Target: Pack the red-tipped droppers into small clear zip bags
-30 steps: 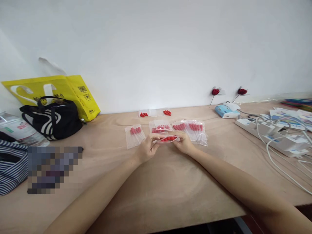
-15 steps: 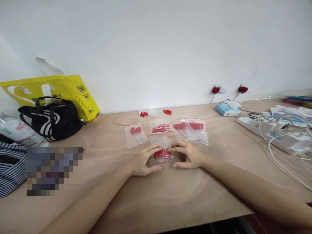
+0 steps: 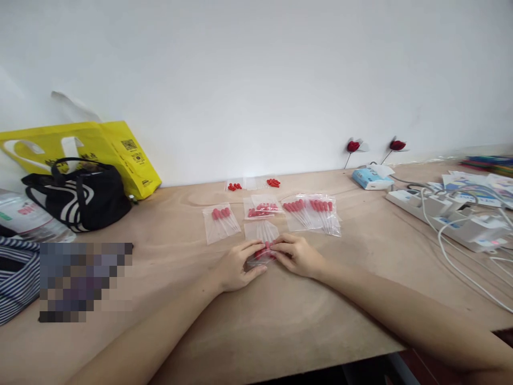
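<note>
Pale brown wooden worktop (image 3: 256,326), backed by a plain white wall (image 3: 248,85). One clear plastic bag of red-bulbed translucent sticks (image 3: 262,231), lying near the middle, red ends toward the person. Left hand (image 3: 237,267): half open, thumb apart, fingertips at the bag. Right hand (image 3: 300,258): loosely curled, fingertips at the bag; whether pinching it, cannot tell. Similar filled bags (image 3: 298,213), just behind.

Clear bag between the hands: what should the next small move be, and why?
Probably press along the near edge of the clear bag: the fingers of the left hand and right hand are at the red bulbs, that edge lies on the person's side of them, and whether it is sealed cannot be told.
</note>
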### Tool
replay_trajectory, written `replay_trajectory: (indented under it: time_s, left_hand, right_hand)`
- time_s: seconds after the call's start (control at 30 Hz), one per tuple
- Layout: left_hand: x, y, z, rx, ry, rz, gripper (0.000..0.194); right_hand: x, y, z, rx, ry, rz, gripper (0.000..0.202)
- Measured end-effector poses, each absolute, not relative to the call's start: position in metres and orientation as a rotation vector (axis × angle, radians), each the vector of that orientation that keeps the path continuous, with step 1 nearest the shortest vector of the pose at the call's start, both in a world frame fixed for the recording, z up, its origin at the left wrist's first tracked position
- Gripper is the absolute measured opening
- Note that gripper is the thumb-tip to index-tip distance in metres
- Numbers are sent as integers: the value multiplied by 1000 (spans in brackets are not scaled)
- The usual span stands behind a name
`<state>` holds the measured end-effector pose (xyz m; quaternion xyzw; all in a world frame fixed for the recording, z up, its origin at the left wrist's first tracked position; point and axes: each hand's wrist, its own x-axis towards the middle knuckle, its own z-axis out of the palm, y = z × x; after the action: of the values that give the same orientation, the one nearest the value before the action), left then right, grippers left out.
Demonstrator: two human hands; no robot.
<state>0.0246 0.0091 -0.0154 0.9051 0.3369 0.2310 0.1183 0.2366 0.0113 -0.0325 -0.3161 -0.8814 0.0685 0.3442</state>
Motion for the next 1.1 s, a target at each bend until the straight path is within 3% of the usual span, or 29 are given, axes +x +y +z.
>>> replay_trajectory:
  time_s: [0.17,0.43,0.6,0.87,1.1]
  left_hand:
    - [25,10,-16,2643,1017,737,38]
    - [26,11,-15,2701,916,827,25]
    - [26,11,-15,2712,925,806,27]
    - [25,11,-14,2701,904,805,26]
    - [24,10,-14,2700,915,781,31]
  right_hand:
    - [234,12,-32,-734,-2227,382,17]
    - [234,8,-29,-703,-2220,389,8]
    - [236,25,-31,-1093,-1894,637,47]
    - [220,56,-40,-943,-1618,1094,43]
    - [238,51,-30,-914,-1707,771,44]
